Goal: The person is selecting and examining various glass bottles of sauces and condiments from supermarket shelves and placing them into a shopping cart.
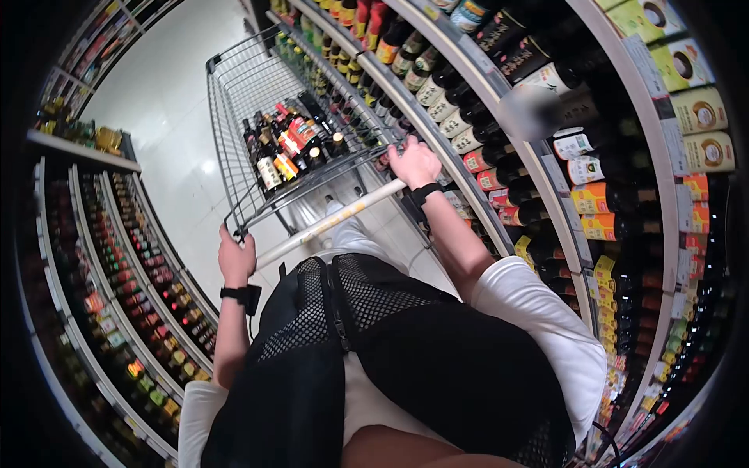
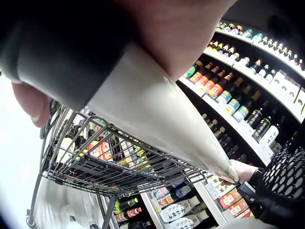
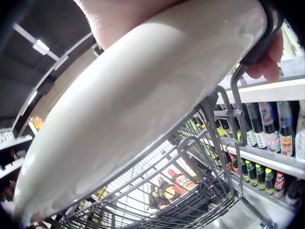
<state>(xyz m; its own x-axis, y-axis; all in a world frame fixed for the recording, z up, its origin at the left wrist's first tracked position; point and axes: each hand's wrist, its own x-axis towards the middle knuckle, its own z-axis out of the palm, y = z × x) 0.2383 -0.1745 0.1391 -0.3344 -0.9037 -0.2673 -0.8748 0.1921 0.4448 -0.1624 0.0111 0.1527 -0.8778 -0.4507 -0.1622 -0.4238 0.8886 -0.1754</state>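
Note:
A wire shopping cart (image 1: 234, 78) with a pale handle bar (image 1: 331, 221) stands in front of the body. At the bar's left end, the left hand (image 1: 236, 256) grips the dark corner piece. The right hand (image 1: 415, 164) grips the opposite end, fingers curled over the dark fitting. Several dark bottles (image 1: 269, 173) with red, white and orange labels lie or lean in the basket. In the left wrist view the bar (image 2: 157, 105) runs close to the lens, with the right hand (image 2: 242, 171) at its far end. The right wrist view shows fingers (image 3: 270, 64) around the bar's end.
Shelves of bottles (image 1: 468, 140) line the right side, close to the right arm. More shelves (image 1: 117, 273) stand at the left. A pale tiled floor (image 1: 168, 117) runs between them, beyond and left of the cart.

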